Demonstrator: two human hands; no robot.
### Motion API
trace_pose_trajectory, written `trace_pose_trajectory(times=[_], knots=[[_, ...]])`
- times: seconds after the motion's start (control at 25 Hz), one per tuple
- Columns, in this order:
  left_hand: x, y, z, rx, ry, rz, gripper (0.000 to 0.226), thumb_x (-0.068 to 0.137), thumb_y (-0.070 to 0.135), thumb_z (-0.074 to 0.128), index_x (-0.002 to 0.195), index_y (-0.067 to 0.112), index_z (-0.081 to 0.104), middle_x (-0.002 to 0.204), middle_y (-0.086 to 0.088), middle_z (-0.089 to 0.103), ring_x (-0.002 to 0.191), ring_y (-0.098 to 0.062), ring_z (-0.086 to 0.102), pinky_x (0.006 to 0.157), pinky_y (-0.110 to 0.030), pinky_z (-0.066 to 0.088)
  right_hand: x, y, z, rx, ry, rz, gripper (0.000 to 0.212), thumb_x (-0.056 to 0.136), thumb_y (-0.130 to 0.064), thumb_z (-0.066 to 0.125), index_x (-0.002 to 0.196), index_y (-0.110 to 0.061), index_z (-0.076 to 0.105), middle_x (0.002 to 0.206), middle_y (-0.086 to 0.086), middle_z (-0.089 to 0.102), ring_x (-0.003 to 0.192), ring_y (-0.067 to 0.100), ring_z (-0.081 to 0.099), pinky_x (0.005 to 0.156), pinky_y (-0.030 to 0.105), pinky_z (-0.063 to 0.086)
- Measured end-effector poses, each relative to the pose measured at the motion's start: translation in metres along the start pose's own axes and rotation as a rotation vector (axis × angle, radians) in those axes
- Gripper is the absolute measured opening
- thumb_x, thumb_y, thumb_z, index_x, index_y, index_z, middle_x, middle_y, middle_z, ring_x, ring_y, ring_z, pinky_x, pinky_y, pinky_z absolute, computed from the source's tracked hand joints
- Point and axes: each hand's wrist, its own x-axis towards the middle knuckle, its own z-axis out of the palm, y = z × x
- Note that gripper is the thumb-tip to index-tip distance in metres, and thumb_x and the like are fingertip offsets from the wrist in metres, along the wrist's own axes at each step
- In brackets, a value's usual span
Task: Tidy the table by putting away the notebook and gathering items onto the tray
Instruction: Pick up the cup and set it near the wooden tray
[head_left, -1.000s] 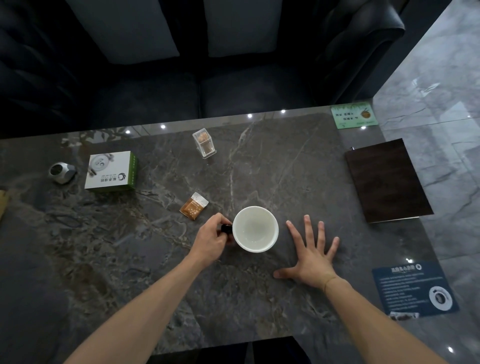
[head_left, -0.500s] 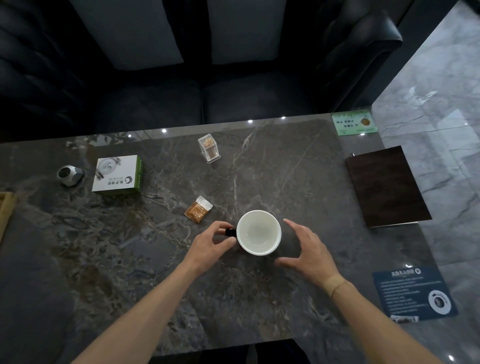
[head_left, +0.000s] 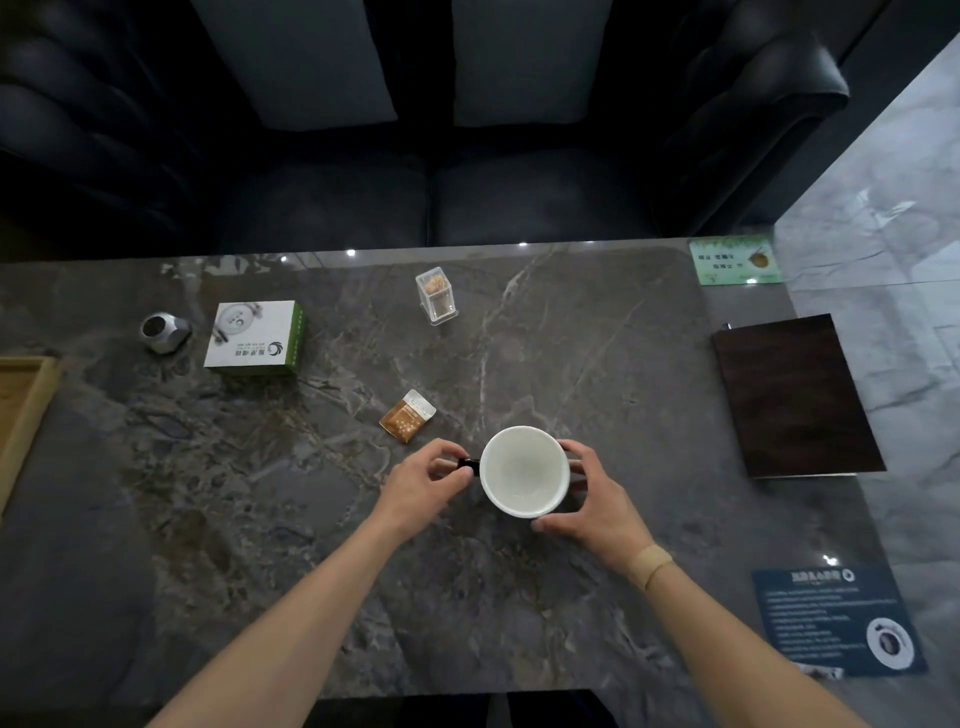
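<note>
Left hand (head_left: 423, 480) pinches handle of white mug (head_left: 523, 470) | right hand (head_left: 589, 499) cups far wall, steadying for lift | wooden tray (head_left: 21, 415) well apart, far left | notebook (head_left: 795, 397) untouched

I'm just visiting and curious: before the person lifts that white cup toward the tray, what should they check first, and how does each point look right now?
1. Left hand holds the dark handle of the cup: ok, fingers pinch it.
2. Right hand steadies the cup's far side: ok, fingers curl round the wall.
3. Cup holds no liquid: ok, the inside looks white and bare.
4. Path left toward the tray: cannot tell fully; the sachet lies close by the cup.
5. Room on the tray: cannot tell, only its edge shows.
6. Notebook put away: not ok, it lies on the table.
</note>
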Motion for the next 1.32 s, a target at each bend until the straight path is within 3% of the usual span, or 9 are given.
trace_pose_trajectory(times=[0.2, 0.44, 0.68, 0.84, 1.12, 1.32], knots=[[-0.009, 0.01, 0.002, -0.081, 0.02, -0.034, 0.018, 0.084, 0.025, 0.072, 0.082, 0.042, 0.066, 0.082, 0.004, 0.075, 0.07, -0.01, 0.066, 0.055, -0.029, 0.056, 0.002, -0.003, -0.006, -0.003, -0.029, -0.002, 0.095, 0.048, -0.024, 0.094, 0.125, -0.046, 0.043, 0.114, -0.017, 0.062, 0.098, 0.0, 0.065, 0.092, 0.029, 0.053], [-0.038, 0.031, -0.003, -0.194, 0.063, -0.014, 0.019, 0.086, 0.016, 0.071, 0.081, 0.034, 0.067, 0.076, -0.001, 0.071, 0.065, -0.015, 0.061, 0.055, -0.028, 0.05, -0.003, -0.028, -0.031, -0.064, -0.078, -0.084, 0.091, 0.05, -0.027, 0.092, 0.117, -0.06, 0.039, 0.115, -0.015, 0.063, 0.095, -0.008, 0.062, 0.071, 0.009, 0.048], [-0.092, 0.047, -0.014, -0.207, 0.153, 0.108, 0.019, 0.086, 0.017, 0.073, 0.086, 0.036, 0.068, 0.075, 0.004, 0.075, 0.063, -0.005, 0.064, 0.056, -0.017, 0.049, -0.022, -0.064, -0.053, -0.098, -0.181, -0.221, 0.09, 0.049, -0.034, 0.09, 0.119, -0.062, 0.041, 0.107, -0.024, 0.064, 0.098, -0.007, 0.06, 0.077, 0.016, 0.049], [-0.13, 0.05, -0.028, -0.215, 0.241, 0.182, 0.021, 0.086, 0.018, 0.074, 0.091, 0.038, 0.069, 0.082, 0.001, 0.076, 0.069, -0.008, 0.066, 0.064, -0.021, 0.053, -0.035, -0.091, -0.053, -0.107, -0.238, -0.335, 0.09, 0.049, -0.034, 0.089, 0.122, -0.058, 0.043, 0.109, -0.033, 0.06, 0.102, -0.001, 0.061, 0.084, 0.023, 0.049], [-0.189, 0.033, -0.067, -0.22, 0.406, 0.227, 0.025, 0.085, 0.017, 0.074, 0.092, 0.04, 0.07, 0.086, 0.005, 0.076, 0.075, -0.005, 0.067, 0.071, -0.016, 0.051, -0.043, -0.15, -0.018, -0.143, -0.392, -0.486, 0.092, 0.05, -0.04, 0.091, 0.124, -0.062, 0.041, 0.114, -0.034, 0.059, 0.105, -0.003, 0.06, 0.084, 0.019, 0.046], [-0.236, -0.005, -0.105, -0.263, 0.533, 0.181, 0.02, 0.086, 0.017, 0.072, 0.095, 0.034, 0.07, 0.087, 0.005, 0.074, 0.076, -0.007, 0.068, 0.07, -0.019, 0.053, -0.051, -0.189, 0.045, -0.172, -0.505, -0.554, 0.09, 0.052, -0.04, 0.092, 0.124, -0.061, 0.042, 0.114, -0.031, 0.059, 0.104, 0.002, 0.062, 0.087, 0.026, 0.049]])
